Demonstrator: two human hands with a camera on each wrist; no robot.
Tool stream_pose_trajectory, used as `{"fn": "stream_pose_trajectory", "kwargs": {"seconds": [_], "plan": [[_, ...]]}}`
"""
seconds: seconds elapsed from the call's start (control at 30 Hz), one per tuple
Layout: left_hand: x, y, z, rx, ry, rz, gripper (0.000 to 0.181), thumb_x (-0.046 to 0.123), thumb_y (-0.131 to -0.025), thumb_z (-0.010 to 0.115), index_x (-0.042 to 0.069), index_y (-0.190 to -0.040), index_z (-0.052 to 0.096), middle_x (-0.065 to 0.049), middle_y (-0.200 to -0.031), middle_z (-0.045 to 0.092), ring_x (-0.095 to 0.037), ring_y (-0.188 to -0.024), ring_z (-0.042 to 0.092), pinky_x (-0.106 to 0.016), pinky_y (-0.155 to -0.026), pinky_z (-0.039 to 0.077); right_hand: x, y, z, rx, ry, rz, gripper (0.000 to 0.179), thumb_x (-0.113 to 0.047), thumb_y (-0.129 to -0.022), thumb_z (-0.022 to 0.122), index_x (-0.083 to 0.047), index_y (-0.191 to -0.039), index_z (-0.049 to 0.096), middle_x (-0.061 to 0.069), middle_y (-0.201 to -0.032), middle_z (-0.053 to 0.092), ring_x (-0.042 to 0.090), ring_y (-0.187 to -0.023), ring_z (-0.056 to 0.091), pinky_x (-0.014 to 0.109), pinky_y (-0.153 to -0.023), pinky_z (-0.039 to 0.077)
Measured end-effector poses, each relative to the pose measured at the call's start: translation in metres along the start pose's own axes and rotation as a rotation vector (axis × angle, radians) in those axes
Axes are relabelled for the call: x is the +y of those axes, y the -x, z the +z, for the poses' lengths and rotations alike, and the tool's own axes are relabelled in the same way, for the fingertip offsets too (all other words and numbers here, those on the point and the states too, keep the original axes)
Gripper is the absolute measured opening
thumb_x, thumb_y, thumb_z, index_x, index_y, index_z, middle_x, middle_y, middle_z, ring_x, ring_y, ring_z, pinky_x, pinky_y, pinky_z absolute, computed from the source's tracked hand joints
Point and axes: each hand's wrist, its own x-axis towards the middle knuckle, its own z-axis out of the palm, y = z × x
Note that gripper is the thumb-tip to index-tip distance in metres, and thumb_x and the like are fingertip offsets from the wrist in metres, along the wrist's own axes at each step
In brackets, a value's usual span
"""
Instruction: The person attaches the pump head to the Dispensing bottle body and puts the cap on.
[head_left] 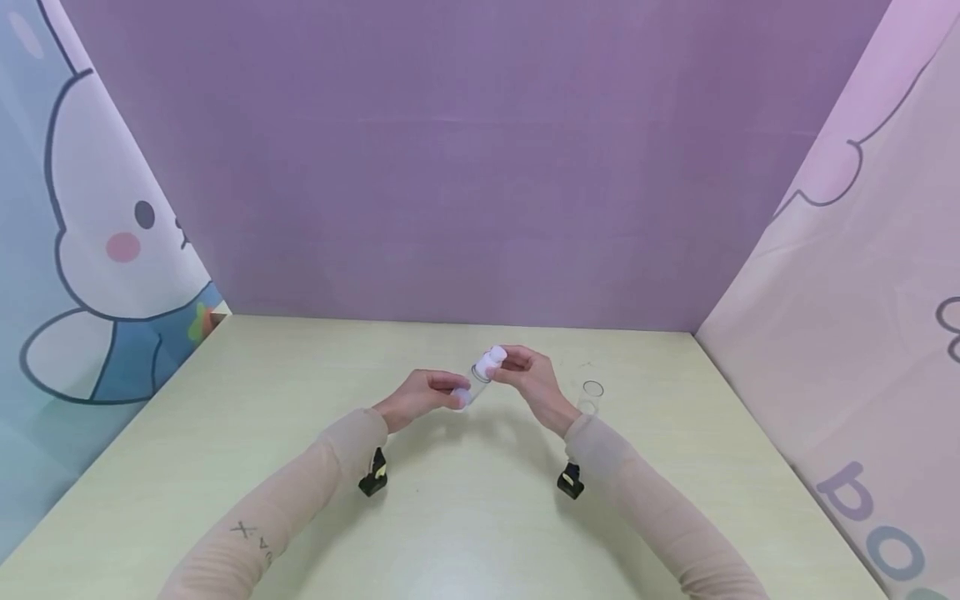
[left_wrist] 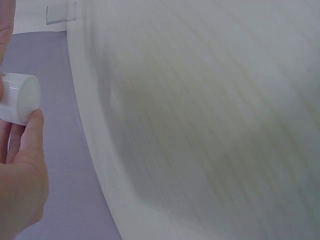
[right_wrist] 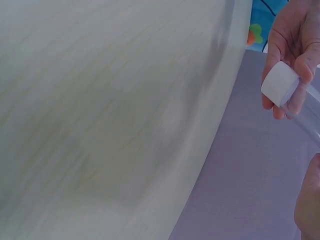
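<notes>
Tilted above the table, a small clear bottle [head_left: 477, 387] with white ends is held between both hands. My left hand [head_left: 420, 396] pinches its white base [right_wrist: 279, 85] at the lower left end. At the upper right end, my right hand [head_left: 536, 383] grips the white top [head_left: 489, 362], which has a narrower tip. The see-through body [right_wrist: 306, 117] shows between the hands in the right wrist view. In the left wrist view the round underside faces the camera, and the fingers [left_wrist: 32, 137] touch its edge. Much of the top is hidden in the right wrist view.
A clear open cylinder [head_left: 592, 398], like a cover, stands on the pale wood table [head_left: 465, 517] just beyond the right wrist. A purple panel [head_left: 465, 208] rises at the table's back edge. Printed cloths [head_left: 112, 208] flank both sides.
</notes>
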Motion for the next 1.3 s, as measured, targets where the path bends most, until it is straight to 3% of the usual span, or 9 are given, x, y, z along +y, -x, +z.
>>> {"fn": "stream_pose_trajectory", "kwargs": {"seconds": [0.47,0.67,0.93,1.1,1.3], "plan": [[-0.0007,0.0003,-0.0010,-0.003,-0.019,0.000,0.036,0.017,-0.081,0.069,0.015,-0.116,0.063,-0.006,-0.124,0.059,-0.024,-0.116,0.051,-0.046,-0.099,0.039,-0.0012,-0.0002,0.0012,0.007,-0.012,0.016,0.038,-0.008,-0.078,0.070,-0.004,-0.114,0.059,0.011,-0.109,0.064,0.015,-0.095,0.060,0.032,-0.088,0.049],[-0.0028,-0.0003,-0.0016,0.001,-0.017,-0.001,0.035,0.018,-0.081,0.070,0.016,-0.116,0.064,-0.004,-0.123,0.059,-0.023,-0.115,0.052,-0.047,-0.099,0.039,-0.0013,0.0005,0.0013,-0.003,-0.043,0.015,0.043,-0.007,-0.079,0.070,-0.005,-0.120,0.056,0.012,-0.116,0.062,0.014,-0.098,0.059,0.030,-0.089,0.048],[-0.0034,-0.0002,-0.0019,-0.003,-0.006,0.001,0.035,0.018,-0.081,0.070,0.017,-0.115,0.064,-0.005,-0.123,0.059,-0.023,-0.115,0.052,-0.046,-0.099,0.040,-0.0008,0.0001,-0.0014,-0.115,-0.144,-0.041,0.057,0.000,-0.080,0.066,0.001,-0.132,0.043,0.014,-0.132,0.052,0.017,-0.115,0.055,0.027,-0.095,0.044],[-0.0041,-0.0002,-0.0013,0.003,-0.009,-0.006,0.034,0.018,-0.081,0.070,0.017,-0.114,0.065,-0.004,-0.123,0.059,-0.023,-0.115,0.052,-0.046,-0.099,0.040,-0.0026,-0.0001,-0.0011,-0.141,-0.176,-0.067,0.052,0.005,-0.080,0.063,-0.001,-0.129,0.047,0.015,-0.130,0.053,0.018,-0.116,0.055,0.027,-0.095,0.045],[-0.0041,0.0008,-0.0005,0.002,-0.021,-0.010,0.033,0.018,-0.081,0.070,0.018,-0.114,0.065,-0.004,-0.123,0.059,-0.023,-0.116,0.051,-0.046,-0.098,0.040,-0.0037,0.0000,-0.0004,-0.113,-0.160,-0.063,0.046,0.005,-0.078,0.064,-0.003,-0.123,0.054,0.014,-0.122,0.060,0.016,-0.107,0.060,0.029,-0.093,0.047]]}}
